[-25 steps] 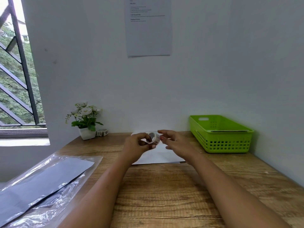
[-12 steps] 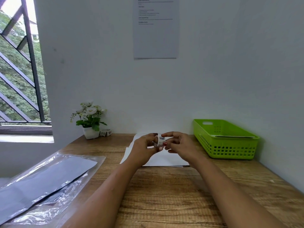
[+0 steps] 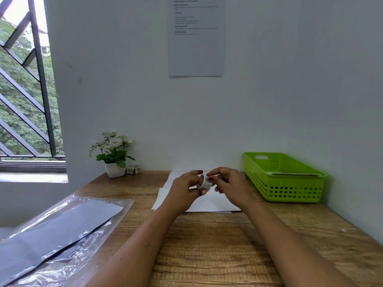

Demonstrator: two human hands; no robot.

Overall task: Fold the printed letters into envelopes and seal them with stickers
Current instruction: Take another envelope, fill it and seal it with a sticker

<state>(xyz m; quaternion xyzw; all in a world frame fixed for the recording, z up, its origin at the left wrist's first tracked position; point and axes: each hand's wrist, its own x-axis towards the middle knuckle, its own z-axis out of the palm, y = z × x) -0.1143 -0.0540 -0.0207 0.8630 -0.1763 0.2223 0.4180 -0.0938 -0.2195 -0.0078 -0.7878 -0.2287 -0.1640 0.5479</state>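
Two hands, both engaged: your left hand (image 3: 184, 188) is gripping the sticker roll (image 3: 205, 183) by its sides, and your right hand (image 3: 230, 183) is pinching at its edge with thumb and forefinger.

Change: a second ago the roll's open core was facing you; now its printed band is facing you, tilted. You are probably hunting for the loose end, so sealing is starting, though no sticker is visibly peeling free yet.

Roll location: in the air just above the white sheets (image 3: 215, 201) lying on the counter (image 3: 207, 235).

Surroundings:
- green basket (image 3: 290, 189) at right, a flat pale item lying across its rim
- second roll (image 3: 133, 169) sitting beside the flower pot (image 3: 114, 170)
- plastic sleeve (image 3: 58, 224) of dark sheets at left

Nothing is blocking your hands.
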